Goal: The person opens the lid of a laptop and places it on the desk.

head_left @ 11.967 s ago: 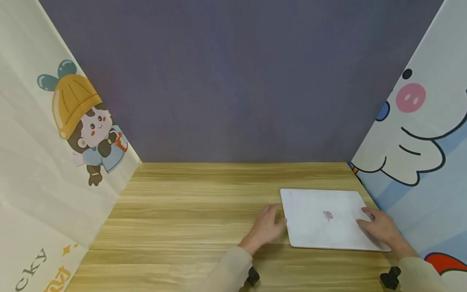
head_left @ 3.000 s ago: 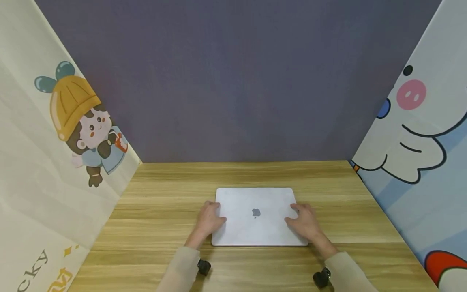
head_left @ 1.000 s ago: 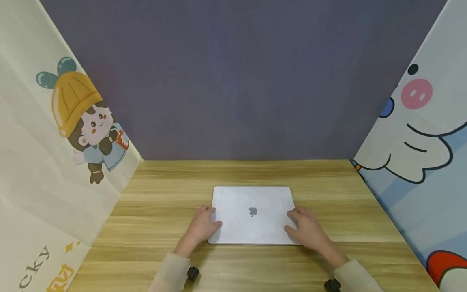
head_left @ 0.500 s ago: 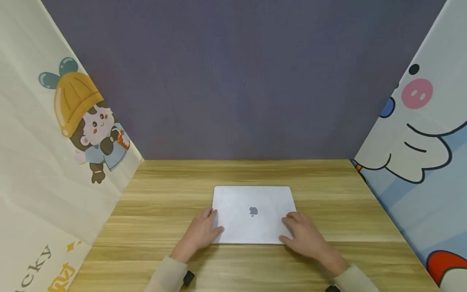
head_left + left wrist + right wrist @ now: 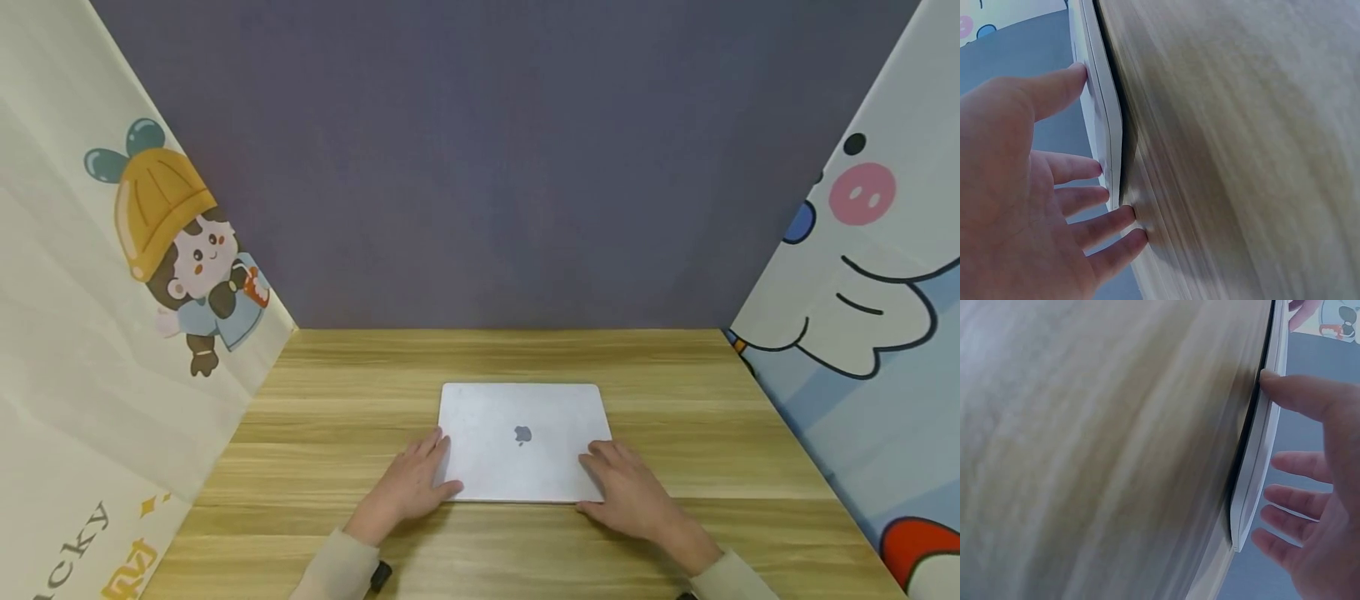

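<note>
I have a closed, silver Apple laptop [image 5: 517, 471] lying flat on the wood-grain surface [image 5: 360, 400], with its dark apple logo [image 5: 522, 435] in the middle of the lid. I take it as the centre of the clock, with 12 at the back of the head view.

The left hand [image 5: 405, 485] sits at 8 o'clock, fingers spread and fairly straight. On the left wrist view I see its thumb [image 5: 1060, 89] resting near the front corner, two fingertips at the side edge and the lower two fingers [image 5: 1110, 226] on the surface. The right hand [image 5: 630, 493] is at 4 o'clock, its thumb [image 5: 1300, 394] at the front edge and its loosely bent fingers along the right side; I can't tell whether every fingertip touches. The hands are well apart, with the laptop between them, and neither is clamped on it.

Beige sleeves [image 5: 337, 565] come in at 8 and 4 o'clock, with a black wrist camera [image 5: 381, 576] by the left cuff. A dark grey-purple backdrop [image 5: 495, 167] stands at 12. At 10 I see a cartoon child in a yellow hat [image 5: 161, 200], and at 2 a pink-snouted white character [image 5: 862, 194].
</note>
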The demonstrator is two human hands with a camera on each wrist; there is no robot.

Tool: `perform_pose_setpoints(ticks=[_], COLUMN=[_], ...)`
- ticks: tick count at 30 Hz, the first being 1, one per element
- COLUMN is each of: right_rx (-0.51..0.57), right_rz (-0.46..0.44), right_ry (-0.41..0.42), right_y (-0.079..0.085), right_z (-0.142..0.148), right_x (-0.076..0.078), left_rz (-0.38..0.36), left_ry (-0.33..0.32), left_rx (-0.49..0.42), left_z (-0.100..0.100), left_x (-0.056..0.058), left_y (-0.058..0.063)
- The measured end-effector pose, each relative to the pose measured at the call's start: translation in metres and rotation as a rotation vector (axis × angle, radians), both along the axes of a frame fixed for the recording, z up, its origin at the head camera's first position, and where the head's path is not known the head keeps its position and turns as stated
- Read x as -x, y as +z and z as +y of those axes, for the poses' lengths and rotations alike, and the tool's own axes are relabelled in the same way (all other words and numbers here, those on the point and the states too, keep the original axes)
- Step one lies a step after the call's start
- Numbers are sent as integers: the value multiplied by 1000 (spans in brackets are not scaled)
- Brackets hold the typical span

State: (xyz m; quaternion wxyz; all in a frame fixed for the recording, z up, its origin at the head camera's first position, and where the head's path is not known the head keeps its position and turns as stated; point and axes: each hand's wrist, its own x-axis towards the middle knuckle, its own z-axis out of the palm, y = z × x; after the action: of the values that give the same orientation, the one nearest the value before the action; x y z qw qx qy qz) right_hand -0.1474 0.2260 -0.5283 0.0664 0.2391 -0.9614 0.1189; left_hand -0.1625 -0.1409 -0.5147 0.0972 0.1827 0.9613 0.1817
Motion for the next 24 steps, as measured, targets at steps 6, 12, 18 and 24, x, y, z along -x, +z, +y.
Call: perform_pose_setpoints(ticks=[6, 12, 18, 24], right_rx=[-5, -21, -33, -37], right_rz=[11, -6, -28, -30], right_ry=[3, -12, -27, -31], right_y=[-2, -3, -2, 1], right_z=[1, 2, 1, 0], right_x=[0, 0, 1, 1], left_rz=[-9, 4, 8, 12], left_ry=[2, -7, -7, -12], left_rx=[-4, -8, -15, -14], left_z=[0, -1, -2, -2], left_x=[-1, -1, 0, -1], left_y=[0, -4, -5, -3])
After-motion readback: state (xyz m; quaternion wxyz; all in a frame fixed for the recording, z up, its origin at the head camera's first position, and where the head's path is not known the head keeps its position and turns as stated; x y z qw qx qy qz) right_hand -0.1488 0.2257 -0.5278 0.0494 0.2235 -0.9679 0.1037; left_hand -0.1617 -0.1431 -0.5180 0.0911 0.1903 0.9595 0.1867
